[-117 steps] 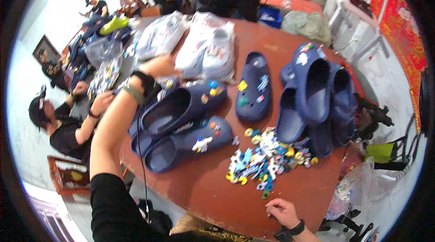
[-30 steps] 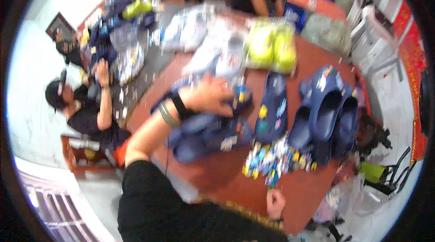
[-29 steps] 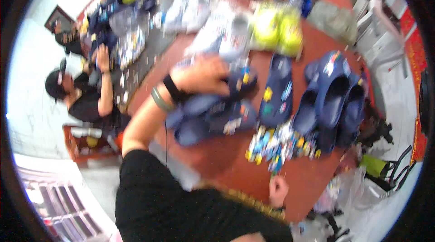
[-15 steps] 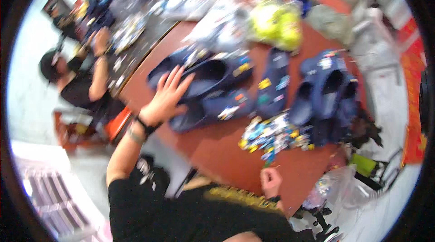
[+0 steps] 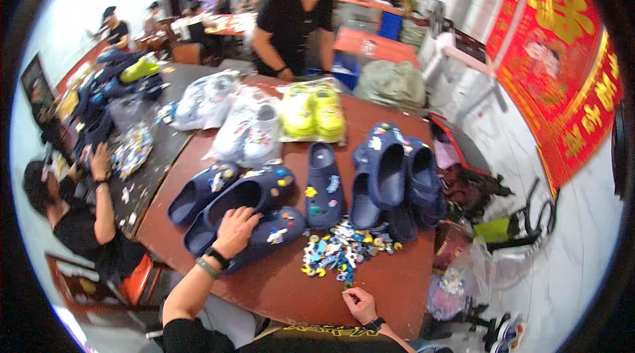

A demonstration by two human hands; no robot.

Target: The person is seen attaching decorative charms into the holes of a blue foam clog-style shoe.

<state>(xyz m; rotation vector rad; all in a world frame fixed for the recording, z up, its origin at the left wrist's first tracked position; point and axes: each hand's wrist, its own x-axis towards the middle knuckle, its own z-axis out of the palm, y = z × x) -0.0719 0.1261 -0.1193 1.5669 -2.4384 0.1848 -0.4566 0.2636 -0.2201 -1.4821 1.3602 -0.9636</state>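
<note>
My left hand (image 5: 237,230) rests on the group of navy clogs at the left of the table. Its fingers curl over the near side of a charm-dotted navy clog (image 5: 254,187), and another navy clog (image 5: 281,227) lies beside the wrist. My right hand (image 5: 360,305) is pinched closed near the table's front edge. At its fingertips shows a small green piece (image 5: 348,284), apparently a shoe charm. Just beyond lies a loose pile of colourful shoe charms (image 5: 340,250). A single navy clog (image 5: 323,187) with several charms stands behind the pile.
More navy clogs (image 5: 387,171) are stacked on the right. Bagged white clogs (image 5: 254,131) and yellow-green clogs (image 5: 312,111) line the back of the red-brown table (image 5: 278,290). One person (image 5: 294,25) stands across; another (image 5: 86,214) sits left at a dark table (image 5: 182,85).
The view has tilted up, showing more of the room. My left hand's spread fingers have come down and curled onto a clog. My right hand stays pinched near the charms.
</note>
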